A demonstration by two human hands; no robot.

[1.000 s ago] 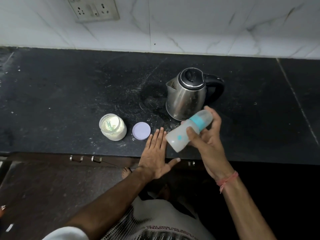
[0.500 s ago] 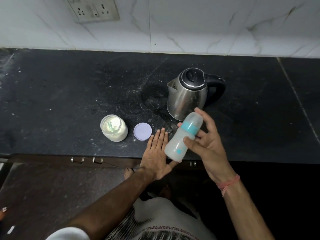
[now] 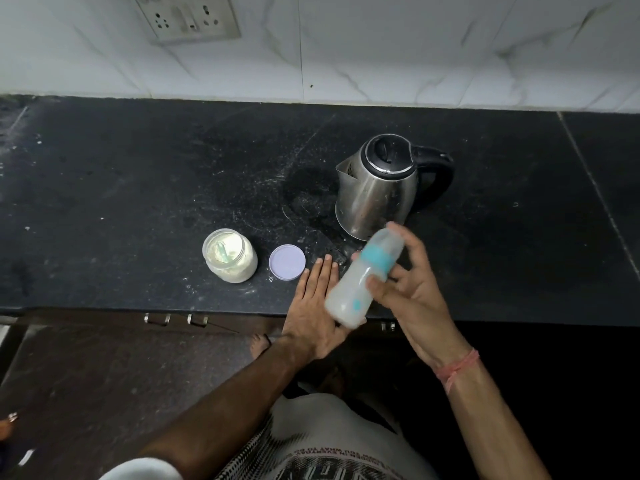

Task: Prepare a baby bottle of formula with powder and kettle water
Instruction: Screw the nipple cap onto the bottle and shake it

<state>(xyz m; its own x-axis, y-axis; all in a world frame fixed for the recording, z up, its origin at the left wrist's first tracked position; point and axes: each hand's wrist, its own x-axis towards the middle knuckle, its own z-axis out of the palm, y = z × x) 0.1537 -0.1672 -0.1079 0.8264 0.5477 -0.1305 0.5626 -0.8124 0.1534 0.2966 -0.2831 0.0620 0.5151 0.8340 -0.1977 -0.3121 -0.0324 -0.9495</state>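
1. On the black counter (image 3: 104, 188) I count one steel kettle (image 3: 375, 199), one open jar of powder (image 3: 231, 260) and one round lilac lid (image 3: 287, 262) lying flat just beside the jar, between it and my left hand.
2. One baby bottle (image 3: 363, 277) is in view, off the counter and tilted, its capped top toward the kettle and its base toward me. It has a teal collar, a cloudy white fill and one small teal mark low on its side.
3. My right hand (image 3: 412, 292) grips the bottle, thumb across its front and fingers curled behind the collar. A pink thread (image 3: 457, 368) circles that wrist.
4. My left hand (image 3: 317, 313) lies palm down at the counter's front edge, fingers straight and together, holding nothing. The bottle's base hangs over its thumb side; I cannot tell whether they touch.
5. Inside the jar I see one pale green scoop (image 3: 221, 252) sunk in the powder.
6. One switch-and-socket plate (image 3: 187, 17) sits on the white marble wall.
7. Writing: my shirt (image 3: 332, 459) carries printed lettering, seen upside down and too blurred to read. No brand is legible on the kettle, jar or bottle.
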